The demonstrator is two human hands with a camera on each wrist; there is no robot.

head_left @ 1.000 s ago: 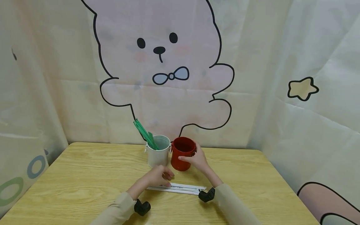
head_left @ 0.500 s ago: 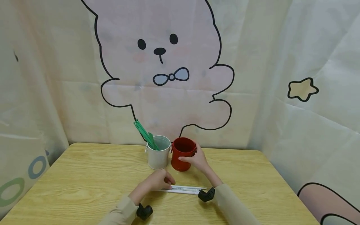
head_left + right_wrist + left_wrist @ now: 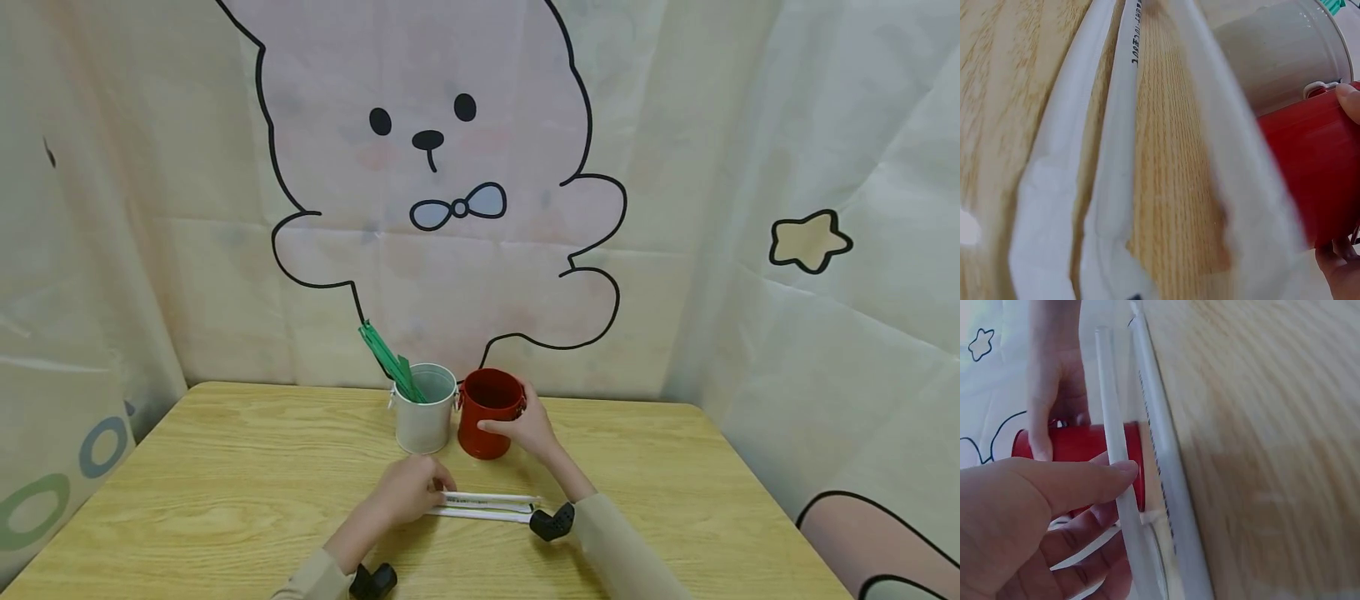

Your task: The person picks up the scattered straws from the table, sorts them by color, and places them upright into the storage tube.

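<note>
My left hand pinches a white paper-wrapped straw between thumb and fingers. In the left wrist view, that straw is raised off the wooden table. Two more wrapped straws, a printed one and a plain-looking one, lie side by side on the tabletop in the right wrist view. My right hand grips the red metal bucket at its right side, thumb across the front. Upright and with its mouth up, the bucket stands just behind the straws.
Left of the red bucket stands a white metal bucket, with several green strip-like sticks leaning out of it. The wooden table ends at a printed cloth backdrop behind the buckets.
My left hand has come down to the straws, pinched one and lifted it slightly, shifting left. The right hand and both buckets have stayed in place.
</note>
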